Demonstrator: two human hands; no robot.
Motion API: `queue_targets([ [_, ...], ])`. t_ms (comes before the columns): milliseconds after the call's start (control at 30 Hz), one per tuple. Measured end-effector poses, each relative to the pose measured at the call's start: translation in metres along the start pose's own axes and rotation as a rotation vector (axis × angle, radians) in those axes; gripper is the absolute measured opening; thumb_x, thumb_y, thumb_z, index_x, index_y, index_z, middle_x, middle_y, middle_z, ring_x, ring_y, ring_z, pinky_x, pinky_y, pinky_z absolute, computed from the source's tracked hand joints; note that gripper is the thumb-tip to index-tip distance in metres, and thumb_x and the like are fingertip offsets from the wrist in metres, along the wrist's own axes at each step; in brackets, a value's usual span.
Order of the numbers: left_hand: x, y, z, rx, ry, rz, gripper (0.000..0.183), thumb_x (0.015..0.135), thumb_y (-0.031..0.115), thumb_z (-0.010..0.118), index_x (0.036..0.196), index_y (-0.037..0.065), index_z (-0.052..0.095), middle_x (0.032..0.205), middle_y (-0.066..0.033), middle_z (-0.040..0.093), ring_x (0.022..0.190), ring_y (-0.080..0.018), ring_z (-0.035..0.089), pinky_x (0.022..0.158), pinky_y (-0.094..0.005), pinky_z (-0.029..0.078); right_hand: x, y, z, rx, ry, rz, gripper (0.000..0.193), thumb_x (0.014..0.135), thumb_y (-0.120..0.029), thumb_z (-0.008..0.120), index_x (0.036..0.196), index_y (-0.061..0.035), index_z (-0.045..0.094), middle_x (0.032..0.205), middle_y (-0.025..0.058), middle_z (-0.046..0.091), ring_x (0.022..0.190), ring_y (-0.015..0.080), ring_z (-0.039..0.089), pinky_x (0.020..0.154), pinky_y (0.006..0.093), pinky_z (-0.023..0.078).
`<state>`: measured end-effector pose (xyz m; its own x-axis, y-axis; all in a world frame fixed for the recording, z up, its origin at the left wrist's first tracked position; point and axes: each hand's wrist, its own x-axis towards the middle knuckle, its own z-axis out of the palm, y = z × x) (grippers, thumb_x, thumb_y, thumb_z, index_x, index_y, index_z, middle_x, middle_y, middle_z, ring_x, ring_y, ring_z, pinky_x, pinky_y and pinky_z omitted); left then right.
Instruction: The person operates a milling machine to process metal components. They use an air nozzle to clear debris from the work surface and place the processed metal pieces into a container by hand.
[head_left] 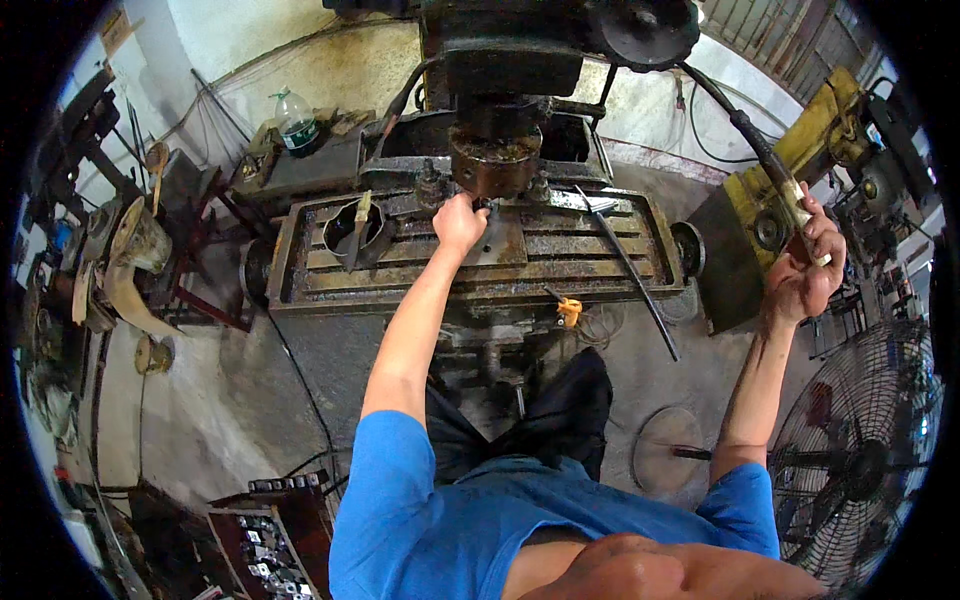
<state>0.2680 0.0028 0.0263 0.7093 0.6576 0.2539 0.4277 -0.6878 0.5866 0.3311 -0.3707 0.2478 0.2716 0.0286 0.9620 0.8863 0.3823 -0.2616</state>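
Observation:
My right hand (805, 265) is closed round the pale end of a long dark machine lever (745, 130), out to the right. The lever slopes down from the head of a milling machine (515, 72). My left hand (460, 222) is closed just below the round, oily spindle head (495, 165), over the machine's slotted table (400, 268). What its fingers hold, if anything, is hidden. A small dark piece (488, 205) shows beside its thumb. On the table's left stands a cut-open container (355, 235) with a brush (362, 212) in it.
A long dark bar (640, 285) juts over the table's front right edge. An orange object (569, 310) hangs at the front. A large caged fan (860, 460) stands at lower right, a round stool (668, 455) near it. A plastic bottle (295, 120) sits behind, left.

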Motion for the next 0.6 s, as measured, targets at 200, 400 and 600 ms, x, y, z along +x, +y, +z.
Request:
queue_targets([
  [200,0.004,-0.012,0.010,0.004,-0.006,-0.017,0.036,0.064,0.034,0.071,0.080,0.003,0.063,0.082,-0.0169,0.063,0.082,-0.0318,0.060,0.069,-0.0412,0.047,0.011,-0.010,0.016,0.001,0.005,0.038,0.019,0.072,-0.018,0.051,0.067,-0.0054,0.038,0.073,0.0102,0.044,0.096,0.0369,0.049,0.096,0.0570,0.025],
  [400,0.004,-0.009,0.010,-0.014,-0.033,-0.016,0.033,0.066,0.032,0.070,0.078,0.002,0.062,0.082,-0.0173,0.063,0.081,-0.0324,0.060,0.068,-0.0413,0.047,0.006,-0.013,0.009,-0.116,0.010,0.081,0.016,0.070,-0.013,0.048,0.064,-0.0048,0.036,0.076,0.0121,0.047,0.098,0.0342,0.050,0.098,0.0537,0.027],
  [600,0.006,-0.006,0.003,-0.003,-0.008,0.034,0.034,0.067,0.029,0.069,0.085,0.002,0.062,0.083,-0.0180,0.062,0.080,-0.0331,0.060,0.068,-0.0416,0.048,-0.011,-0.002,0.006,-0.020,0.012,-0.005,0.014,0.063,-0.011,0.049,0.067,-0.0040,0.037,0.079,0.0127,0.047,0.096,0.0330,0.050,0.097,0.0510,0.027],
])
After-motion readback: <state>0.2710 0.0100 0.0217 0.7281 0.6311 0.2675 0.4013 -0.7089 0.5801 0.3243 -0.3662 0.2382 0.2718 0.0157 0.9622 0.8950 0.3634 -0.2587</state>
